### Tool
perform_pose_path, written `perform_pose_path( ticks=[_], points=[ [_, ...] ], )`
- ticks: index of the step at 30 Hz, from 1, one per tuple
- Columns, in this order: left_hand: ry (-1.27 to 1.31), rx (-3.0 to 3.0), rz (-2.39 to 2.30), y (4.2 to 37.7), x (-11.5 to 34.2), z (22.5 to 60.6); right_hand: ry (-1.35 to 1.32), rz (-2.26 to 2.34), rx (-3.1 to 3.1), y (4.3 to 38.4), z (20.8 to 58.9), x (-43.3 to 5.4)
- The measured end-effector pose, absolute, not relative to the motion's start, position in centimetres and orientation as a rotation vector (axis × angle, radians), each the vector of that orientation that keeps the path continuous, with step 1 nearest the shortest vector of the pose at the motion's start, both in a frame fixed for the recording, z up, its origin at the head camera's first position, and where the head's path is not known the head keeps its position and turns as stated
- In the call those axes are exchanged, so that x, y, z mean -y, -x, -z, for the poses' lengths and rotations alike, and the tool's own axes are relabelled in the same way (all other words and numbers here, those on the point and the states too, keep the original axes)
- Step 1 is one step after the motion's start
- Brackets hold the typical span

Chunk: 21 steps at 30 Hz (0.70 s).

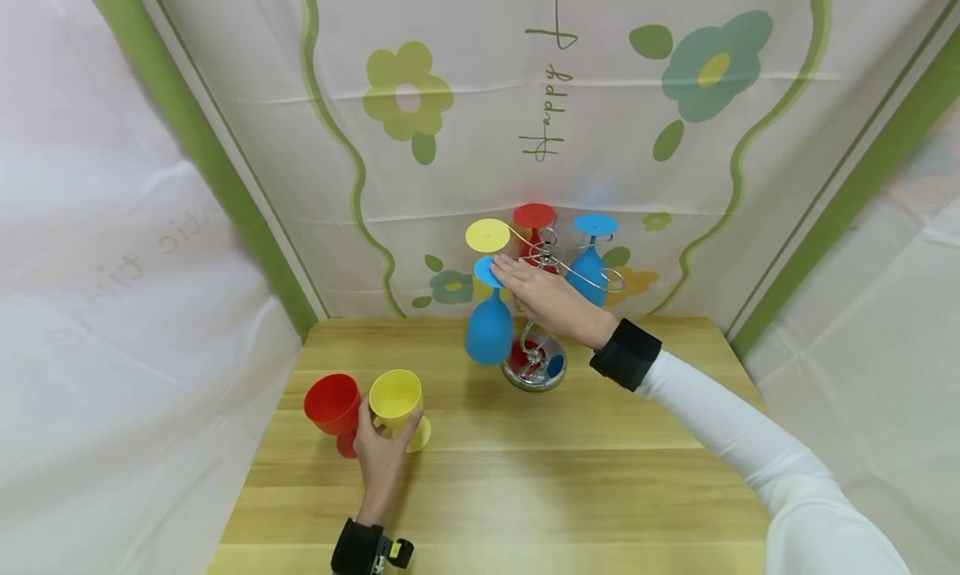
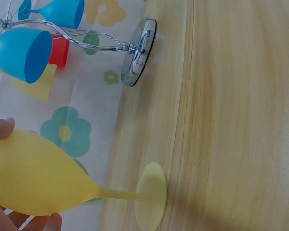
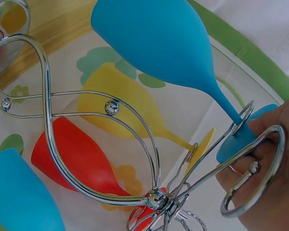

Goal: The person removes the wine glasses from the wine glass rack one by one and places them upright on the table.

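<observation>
On the left of the table, my left hand (image 1: 381, 458) holds a yellow goblet (image 1: 395, 397) round its bowl, thumb on one side and fingers on the other. The goblet is upright, its round foot (image 2: 151, 195) at the tabletop. Near the back, my right hand (image 1: 555, 302) pinches the foot of a blue goblet (image 1: 489, 335), which hangs upside down. Its stem passes through a wire loop of the chrome glass rack (image 3: 47, 103) in the right wrist view. A red goblet (image 1: 330, 402) stands upright just left of my left hand.
Upside down on the rack also hang a second blue goblet (image 1: 588, 275), a red goblet (image 3: 77, 156) and a yellow goblet (image 3: 118, 101). The rack's round mirrored base (image 1: 551, 373) rests on the wooden table (image 1: 570, 492). Printed cloth (image 1: 487, 133) rises behind and at both sides.
</observation>
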State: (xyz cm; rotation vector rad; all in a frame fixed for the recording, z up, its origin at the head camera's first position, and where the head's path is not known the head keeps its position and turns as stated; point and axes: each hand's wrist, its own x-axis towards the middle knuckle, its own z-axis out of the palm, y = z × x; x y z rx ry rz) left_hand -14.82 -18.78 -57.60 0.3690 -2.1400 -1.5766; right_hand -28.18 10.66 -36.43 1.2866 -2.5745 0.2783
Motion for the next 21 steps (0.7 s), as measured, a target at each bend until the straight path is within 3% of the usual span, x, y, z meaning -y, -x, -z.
perform_pose_path(
  ticks=[21],
  points=[
    [-0.401, 2.158, 1.587, 14.83, 18.74, 57.54, -1.219, -0.296, 2.570, 27.69, 36.69, -10.08]
  ],
)
